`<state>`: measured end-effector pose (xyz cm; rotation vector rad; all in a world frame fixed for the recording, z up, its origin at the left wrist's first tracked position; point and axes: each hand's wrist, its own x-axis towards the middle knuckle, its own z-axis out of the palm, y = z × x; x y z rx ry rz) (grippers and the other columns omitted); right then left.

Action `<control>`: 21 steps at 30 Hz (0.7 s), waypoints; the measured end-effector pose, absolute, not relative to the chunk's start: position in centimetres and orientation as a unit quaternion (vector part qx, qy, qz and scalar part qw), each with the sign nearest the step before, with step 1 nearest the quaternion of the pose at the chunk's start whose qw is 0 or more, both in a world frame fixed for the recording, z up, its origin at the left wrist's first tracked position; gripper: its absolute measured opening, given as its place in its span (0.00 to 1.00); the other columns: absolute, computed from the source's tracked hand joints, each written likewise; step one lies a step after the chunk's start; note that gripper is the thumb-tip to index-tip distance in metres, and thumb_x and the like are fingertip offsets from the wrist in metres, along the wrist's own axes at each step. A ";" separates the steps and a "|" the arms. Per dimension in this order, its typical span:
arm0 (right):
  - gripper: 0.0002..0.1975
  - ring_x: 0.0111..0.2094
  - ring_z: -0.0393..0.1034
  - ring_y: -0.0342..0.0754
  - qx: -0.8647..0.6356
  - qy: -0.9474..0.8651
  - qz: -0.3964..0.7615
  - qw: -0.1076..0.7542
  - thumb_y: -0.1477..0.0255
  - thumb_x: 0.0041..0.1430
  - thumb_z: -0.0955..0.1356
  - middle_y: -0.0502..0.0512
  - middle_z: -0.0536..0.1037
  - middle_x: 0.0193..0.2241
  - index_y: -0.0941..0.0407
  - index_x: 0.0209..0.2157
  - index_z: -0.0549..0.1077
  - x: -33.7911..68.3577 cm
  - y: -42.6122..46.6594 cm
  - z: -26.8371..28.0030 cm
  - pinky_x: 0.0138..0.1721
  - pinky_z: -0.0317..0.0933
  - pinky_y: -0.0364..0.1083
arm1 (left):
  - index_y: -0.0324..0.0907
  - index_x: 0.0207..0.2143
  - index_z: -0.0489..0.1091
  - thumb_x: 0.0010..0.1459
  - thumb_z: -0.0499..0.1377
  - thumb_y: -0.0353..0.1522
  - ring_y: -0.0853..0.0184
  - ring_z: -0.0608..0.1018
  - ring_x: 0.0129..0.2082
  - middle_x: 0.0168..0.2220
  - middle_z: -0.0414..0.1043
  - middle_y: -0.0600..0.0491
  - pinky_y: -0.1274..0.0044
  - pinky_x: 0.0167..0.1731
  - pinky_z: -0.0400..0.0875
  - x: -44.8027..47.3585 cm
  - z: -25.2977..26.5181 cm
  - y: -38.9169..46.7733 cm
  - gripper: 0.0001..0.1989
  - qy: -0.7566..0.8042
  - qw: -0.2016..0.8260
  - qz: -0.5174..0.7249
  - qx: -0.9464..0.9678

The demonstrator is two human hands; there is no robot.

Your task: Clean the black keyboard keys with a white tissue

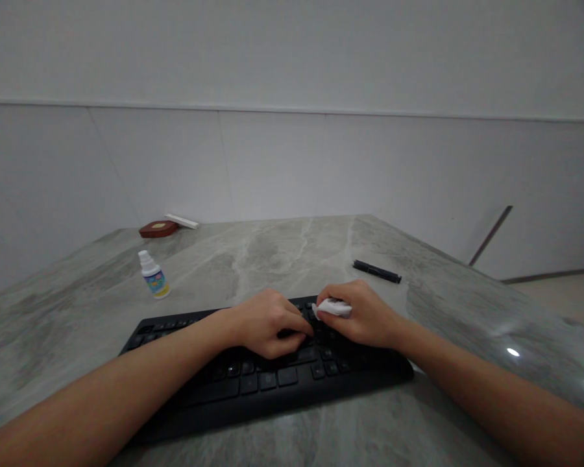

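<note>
A black keyboard (pixel 263 383) lies at a slant across the front of the table. My right hand (pixel 365 314) is closed around a crumpled white tissue (pixel 335 307), whose tip reaches the keys on the keyboard's right part. Close beside it on the left, my left hand (pixel 270 324) rests over the keys with curled fingers. Its thumb and index fingertip come together at the keys, and whatever may be between them is hidden. Both forearms cover parts of the keyboard.
A small white spray bottle (pixel 154 279) with a colourful label stands beyond the keyboard's left end. Behind it lie a reddish-brown case (pixel 156 229) and a flat white object (pixel 182 221). A black pen-like object (pixel 377 271) lies at the right on the grey marbled table (pixel 272 256).
</note>
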<state>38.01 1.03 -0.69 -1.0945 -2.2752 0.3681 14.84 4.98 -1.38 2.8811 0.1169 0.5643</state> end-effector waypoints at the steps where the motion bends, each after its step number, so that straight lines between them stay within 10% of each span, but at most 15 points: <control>1: 0.06 0.26 0.72 0.44 -0.411 -0.853 0.137 0.291 0.70 0.57 0.68 0.52 0.80 0.26 0.56 0.32 0.77 38.0 1.1 -0.7 0.30 0.59 0.42 | 0.39 0.40 0.77 0.58 0.54 0.25 0.69 0.77 0.22 0.27 0.79 0.50 0.80 0.22 0.67 14.8 -1.4 5.0 0.13 0.036 0.101 0.192 0.976; 21: 0.06 0.26 0.73 0.45 -0.384 -0.896 0.132 0.181 0.72 0.55 0.68 0.53 0.80 0.26 0.56 0.33 0.78 37.8 0.7 -0.5 0.30 0.59 0.42 | 0.39 0.36 0.78 0.61 0.53 0.26 0.69 0.74 0.20 0.23 0.76 0.52 0.77 0.18 0.60 14.9 -1.3 4.9 0.13 0.024 0.049 0.189 0.980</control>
